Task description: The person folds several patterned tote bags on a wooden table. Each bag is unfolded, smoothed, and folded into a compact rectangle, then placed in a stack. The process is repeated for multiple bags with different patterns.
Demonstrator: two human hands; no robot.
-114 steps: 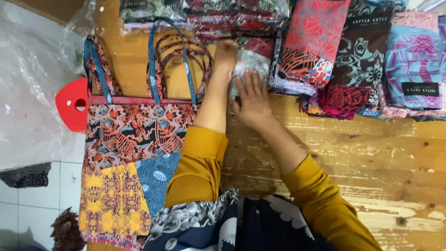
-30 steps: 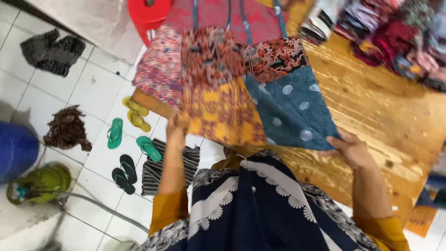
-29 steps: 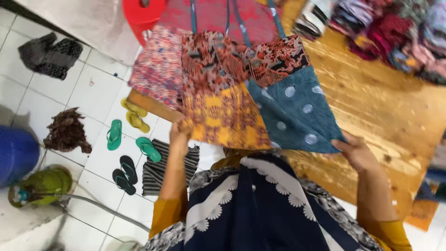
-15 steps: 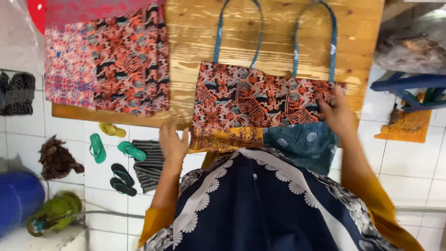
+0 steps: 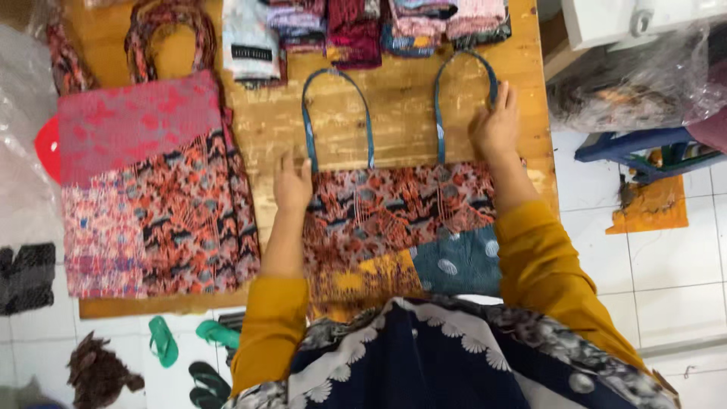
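Patchwork tote bag (image 5: 401, 227) lies flat on table (image 5: 401, 106), near edge. Left hand (image 5: 292, 185) is pressed open at top-left corner; right hand (image 5: 496, 125), fingers spread, rests on right handle (image 5: 441, 98). Handles should be straightened w/ cloth smoothed outward, judged from creases

The patchwork tote bag (image 5: 397, 227) under both hands is matt printed cloth with blue fabric straps (image 5: 337, 113). Beneath it the table (image 5: 401, 106) is rough, pale bare wood. Left of the grip, crinkled clear plastic sheeting (image 5: 23, 113) shines glossy.
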